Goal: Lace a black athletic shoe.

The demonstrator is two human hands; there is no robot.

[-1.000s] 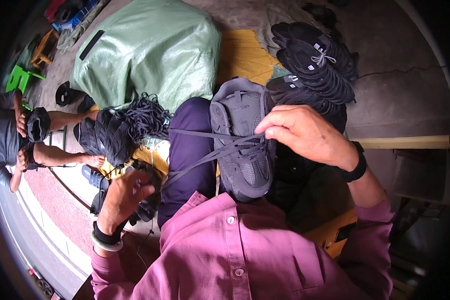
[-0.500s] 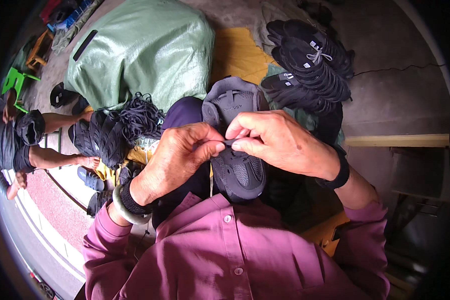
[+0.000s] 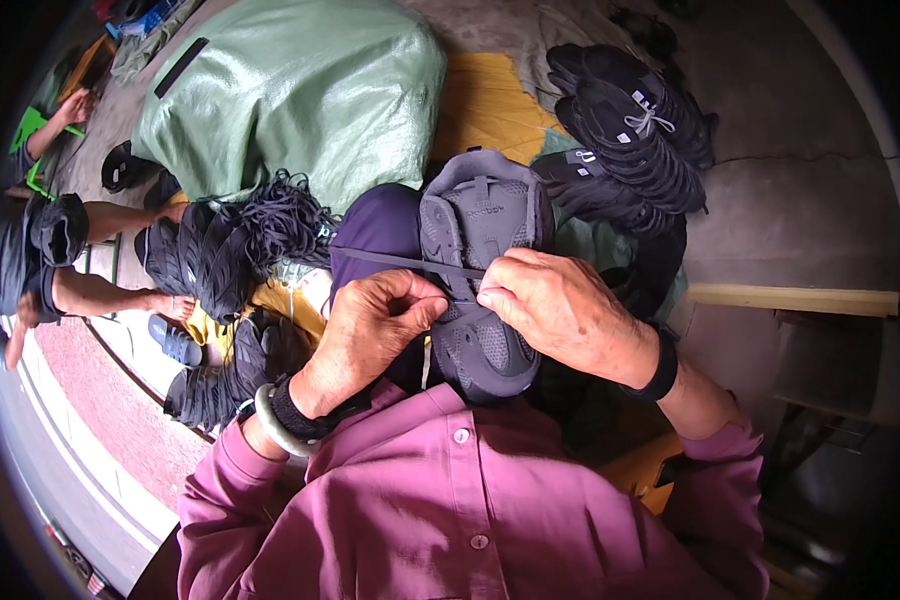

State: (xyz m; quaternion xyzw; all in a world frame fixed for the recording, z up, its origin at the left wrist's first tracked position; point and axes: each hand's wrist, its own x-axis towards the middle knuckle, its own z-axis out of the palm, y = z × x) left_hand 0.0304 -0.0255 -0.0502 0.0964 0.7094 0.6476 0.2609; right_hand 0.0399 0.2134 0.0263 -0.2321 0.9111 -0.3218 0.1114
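A dark grey shoe (image 3: 488, 228) rests on my lap, its toe toward me and its padded collar away from me. A flat dark shoelace (image 3: 395, 262) stretches across its tongue, from over my left knee to my right fingers. My right hand (image 3: 568, 308) pinches the lace at the shoe's right side. At the left side of the lacing, my left hand (image 3: 368, 322) has thumb and forefinger closed on a short stretch of lace near the toe. The fingers hide part of the eyelets.
A bundle of dark laces (image 3: 285, 225) lies left, beside several black shoes (image 3: 195, 262). Ahead is a large green sack (image 3: 300, 100). Stacked black shoe parts (image 3: 625, 140) stand at the far right. Another person's bare leg (image 3: 110, 293) and hand (image 3: 73, 107) show at the left.
My hands were pinched together over the lacing; now they are farther apart and a length of lace lies across the tongue. The view has shifted slightly.
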